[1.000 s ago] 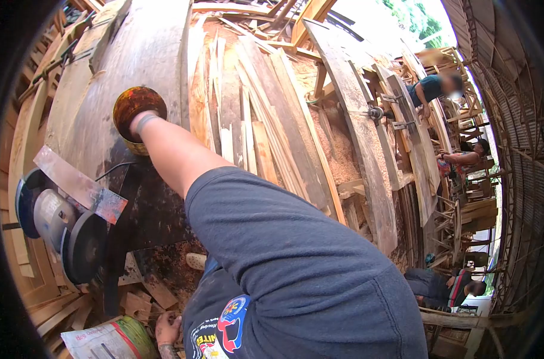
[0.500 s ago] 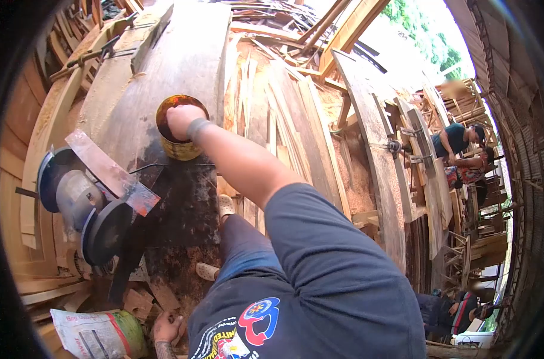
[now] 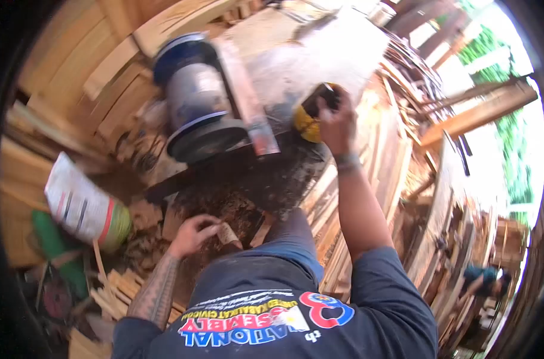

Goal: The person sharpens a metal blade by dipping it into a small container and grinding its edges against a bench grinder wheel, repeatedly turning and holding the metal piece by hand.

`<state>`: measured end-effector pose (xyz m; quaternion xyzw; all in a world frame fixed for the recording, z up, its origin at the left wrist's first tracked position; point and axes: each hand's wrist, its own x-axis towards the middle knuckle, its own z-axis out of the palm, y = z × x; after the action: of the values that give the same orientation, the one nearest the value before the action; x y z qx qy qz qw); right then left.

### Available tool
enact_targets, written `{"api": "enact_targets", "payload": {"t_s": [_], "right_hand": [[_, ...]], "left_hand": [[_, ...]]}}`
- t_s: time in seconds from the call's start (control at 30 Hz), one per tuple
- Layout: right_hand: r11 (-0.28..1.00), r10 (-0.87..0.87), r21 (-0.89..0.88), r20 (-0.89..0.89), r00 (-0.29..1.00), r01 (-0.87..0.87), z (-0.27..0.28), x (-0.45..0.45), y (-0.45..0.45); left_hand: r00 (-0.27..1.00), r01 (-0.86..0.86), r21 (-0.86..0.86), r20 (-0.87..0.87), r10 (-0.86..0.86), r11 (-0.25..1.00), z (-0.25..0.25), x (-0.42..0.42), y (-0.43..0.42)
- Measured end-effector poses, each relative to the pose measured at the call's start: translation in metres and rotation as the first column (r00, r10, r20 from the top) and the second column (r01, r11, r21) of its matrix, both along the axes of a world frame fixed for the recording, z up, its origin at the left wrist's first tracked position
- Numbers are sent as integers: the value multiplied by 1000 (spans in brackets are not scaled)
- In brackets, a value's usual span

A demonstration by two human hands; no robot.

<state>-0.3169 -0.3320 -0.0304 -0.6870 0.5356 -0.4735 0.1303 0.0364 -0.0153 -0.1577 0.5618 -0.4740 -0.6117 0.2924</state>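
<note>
A yellow can [image 3: 308, 124] with a dark inside stands on the stained end of the workbench. My right hand [image 3: 339, 122] is at its rim, the thumb over the opening and the other fingers along the far side, gripping it; motion blurs the detail. My left hand [image 3: 193, 234] hangs low in front of my body, fingers loosely curled and apart with nothing visible in them. Left of the can sits a bench grinder [image 3: 203, 99] with two wheels. A flat, worn strip [image 3: 245, 96] leans along the grinder's near side.
A white and green sack [image 3: 86, 203] stands at lower left beside a green object [image 3: 60, 251] and wood offcuts [image 3: 113, 293]. Long boards [image 3: 373, 161] lie to the right of the bench. Another person [image 3: 484, 281] is farther off at right.
My view has turned, so the bench and grinder sit differently in it. My right hand has come out of the can's inside to its rim. My left hand has risen further into view.
</note>
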Motion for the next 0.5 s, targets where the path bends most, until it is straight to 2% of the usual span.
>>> {"api": "enact_targets", "payload": {"t_s": [0.03, 0.1, 0.2, 0.3, 0.37, 0.43, 0.5], "right_hand": [[1000, 5, -6, 33, 999, -5, -2, 10, 11], [991, 46, -129, 0, 999, -45, 7, 40, 44], [984, 155, 62, 173, 973, -168, 1, 83, 93], [912, 259, 208, 379, 889, -354, -29, 105, 136], [842, 256, 259, 580, 773, -473, -41, 121, 163], [767, 248, 353, 606, 755, -536, -50, 131, 179], [794, 207, 284, 706, 678, -538, -60, 147, 190]], "left_hand": [[985, -67, 22, -155, 70, 998, 13, -8, -10], [909, -195, 37, -369, 195, 980, 32, -21, -22], [725, -388, 166, -553, 411, 907, 40, -35, -38], [651, -523, 167, -555, 518, 836, 48, -50, -38], [625, -579, 126, -566, 538, 806, 48, -54, -32], [619, -623, 66, -567, 543, 779, 41, -57, -29], [605, -708, 16, -503, 618, 706, 42, -56, -29]]}}
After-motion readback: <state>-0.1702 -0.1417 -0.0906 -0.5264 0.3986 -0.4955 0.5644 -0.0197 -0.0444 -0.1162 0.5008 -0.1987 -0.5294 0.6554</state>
